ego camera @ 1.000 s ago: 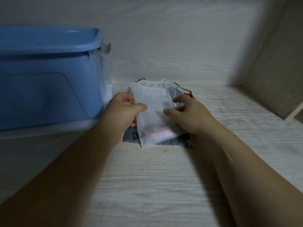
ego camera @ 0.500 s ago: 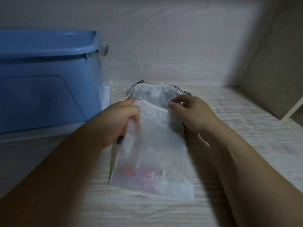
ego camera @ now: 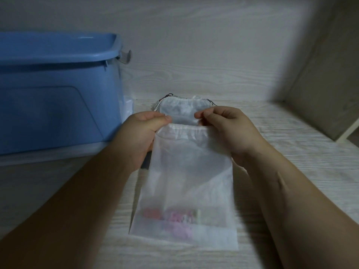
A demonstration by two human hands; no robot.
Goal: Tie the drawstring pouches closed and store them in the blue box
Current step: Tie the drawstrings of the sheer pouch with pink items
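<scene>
Lifted the translucent white drawstring pouch [ego camera: 186, 181] off the remaining pouches [ego camera: 182, 107] just beyond the hands. Pinched its top hem, left hand [ego camera: 143, 131] and right hand [ego camera: 227, 129] at a corner each. Likely untied as yet, with the blue plastic box [ego camera: 58, 94] left of the left hand.

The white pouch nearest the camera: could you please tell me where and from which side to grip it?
Grip the white pouch at its gathered top hem, one corner from each side, where the left hand and right hand pinch it. The body is thin and limp, and the pink items sit at the bottom.
</scene>
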